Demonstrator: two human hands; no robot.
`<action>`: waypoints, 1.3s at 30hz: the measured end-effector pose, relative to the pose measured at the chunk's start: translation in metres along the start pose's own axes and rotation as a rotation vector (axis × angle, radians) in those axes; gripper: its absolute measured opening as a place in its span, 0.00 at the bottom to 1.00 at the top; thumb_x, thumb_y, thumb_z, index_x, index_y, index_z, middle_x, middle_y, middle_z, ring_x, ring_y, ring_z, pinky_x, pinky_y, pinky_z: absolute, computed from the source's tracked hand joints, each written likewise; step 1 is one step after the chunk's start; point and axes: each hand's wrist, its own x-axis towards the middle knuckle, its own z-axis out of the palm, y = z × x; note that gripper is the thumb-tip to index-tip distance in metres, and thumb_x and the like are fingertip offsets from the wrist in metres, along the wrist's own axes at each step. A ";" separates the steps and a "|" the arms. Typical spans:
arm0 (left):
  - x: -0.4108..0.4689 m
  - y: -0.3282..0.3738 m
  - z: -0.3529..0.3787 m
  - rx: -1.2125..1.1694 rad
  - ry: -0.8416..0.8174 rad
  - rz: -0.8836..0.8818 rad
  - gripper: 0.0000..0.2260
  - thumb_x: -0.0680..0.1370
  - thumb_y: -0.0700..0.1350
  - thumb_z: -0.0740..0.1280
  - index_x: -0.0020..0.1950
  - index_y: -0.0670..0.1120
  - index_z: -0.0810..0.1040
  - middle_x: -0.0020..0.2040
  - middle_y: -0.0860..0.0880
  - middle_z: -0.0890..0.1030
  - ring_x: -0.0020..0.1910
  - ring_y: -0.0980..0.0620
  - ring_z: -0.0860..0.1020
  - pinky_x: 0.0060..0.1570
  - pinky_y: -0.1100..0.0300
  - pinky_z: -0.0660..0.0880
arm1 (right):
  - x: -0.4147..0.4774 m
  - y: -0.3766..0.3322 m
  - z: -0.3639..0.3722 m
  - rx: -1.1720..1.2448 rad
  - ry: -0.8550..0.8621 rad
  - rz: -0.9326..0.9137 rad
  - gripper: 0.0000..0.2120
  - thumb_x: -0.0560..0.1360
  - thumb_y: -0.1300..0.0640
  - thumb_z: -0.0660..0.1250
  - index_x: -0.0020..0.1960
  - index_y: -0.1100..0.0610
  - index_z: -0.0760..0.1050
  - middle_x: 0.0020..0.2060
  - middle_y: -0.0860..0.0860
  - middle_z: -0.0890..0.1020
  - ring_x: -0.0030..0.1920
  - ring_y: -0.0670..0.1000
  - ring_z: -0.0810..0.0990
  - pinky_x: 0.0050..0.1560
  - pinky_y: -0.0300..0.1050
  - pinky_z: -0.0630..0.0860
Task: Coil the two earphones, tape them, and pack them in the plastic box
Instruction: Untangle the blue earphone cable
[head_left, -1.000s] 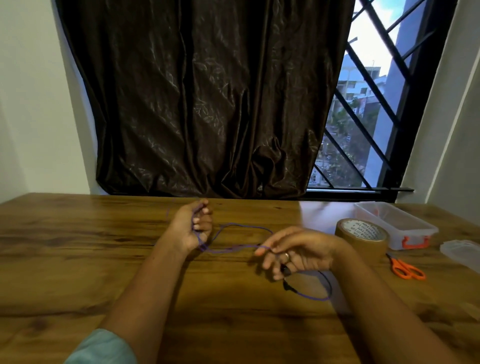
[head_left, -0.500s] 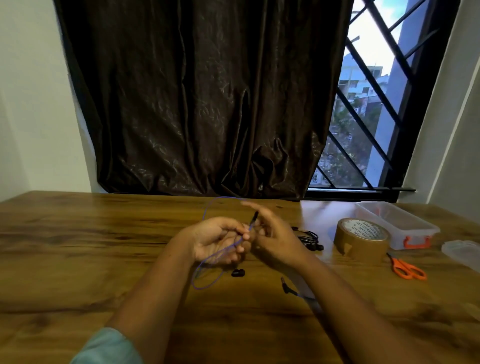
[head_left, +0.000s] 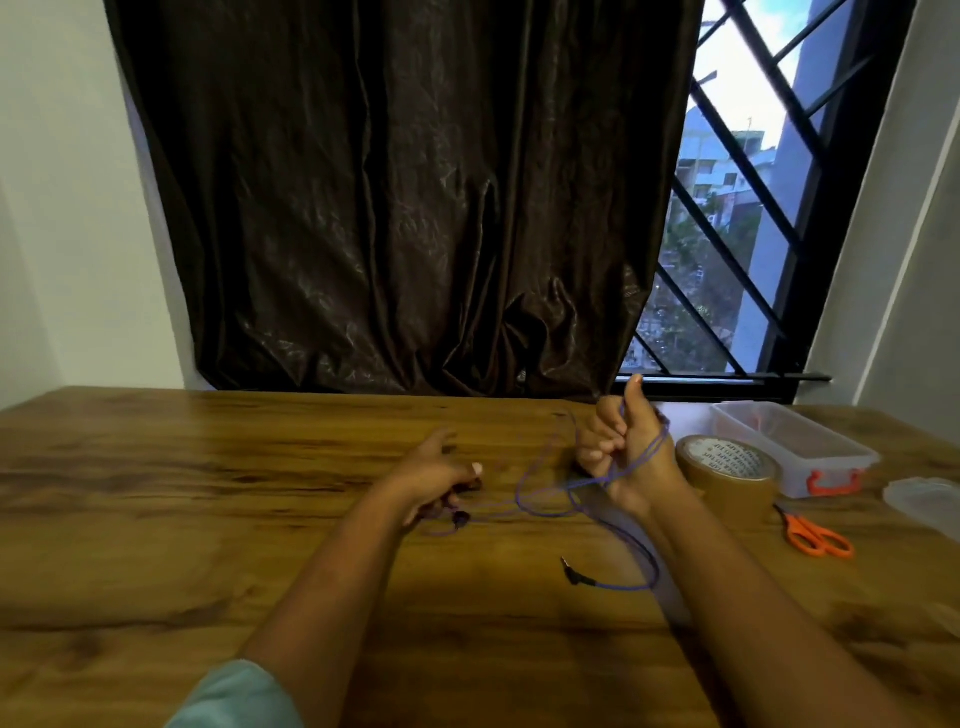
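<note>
The step in hand looks like coiling the first earphone. The purple cord (head_left: 540, 512) runs across the table (head_left: 156, 493) between both hands. The left hand (head_left: 441, 480), at about 9 o'clock from the right, is loosely curled with fingers pinching the earbud end; a dark bud shows just below it. The right hand (head_left: 621, 449) is closed into a fist, thumb up, with the cord looped around its back and gripped inside. A slack loop lies on the table between the hands, and the plug (head_left: 571, 571) trails at 6 o'clock from the right hand.

The tape (head_left: 727, 467) sits just beside the right hand at 3 o'clock, the box (head_left: 795, 447) beyond it, the scissors (head_left: 815, 535) at 4 o'clock. The second earphone is not visible.

Next, I judge, more cord must be wound round the right hand with light tension, so the loops stay even and the plug end is gathered last.
</note>
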 end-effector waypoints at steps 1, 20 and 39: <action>-0.001 0.001 -0.007 -0.110 0.006 -0.005 0.34 0.74 0.39 0.69 0.75 0.52 0.55 0.47 0.50 0.80 0.26 0.59 0.75 0.20 0.68 0.66 | 0.000 -0.005 -0.004 0.004 -0.024 0.016 0.30 0.75 0.37 0.50 0.20 0.54 0.63 0.16 0.47 0.60 0.16 0.43 0.60 0.17 0.31 0.60; -0.012 0.023 0.028 0.135 -0.068 0.389 0.06 0.74 0.46 0.70 0.38 0.49 0.77 0.36 0.40 0.78 0.35 0.45 0.77 0.40 0.55 0.74 | -0.002 -0.010 0.004 -0.030 -0.017 -0.173 0.30 0.79 0.40 0.46 0.25 0.55 0.67 0.16 0.45 0.59 0.15 0.41 0.54 0.22 0.26 0.53; -0.007 0.026 0.005 0.479 0.362 0.779 0.06 0.72 0.49 0.71 0.41 0.48 0.80 0.36 0.55 0.74 0.32 0.60 0.71 0.34 0.62 0.66 | -0.013 -0.005 0.009 -2.186 -0.266 -0.219 0.36 0.72 0.60 0.65 0.75 0.45 0.54 0.69 0.51 0.63 0.69 0.58 0.60 0.66 0.54 0.61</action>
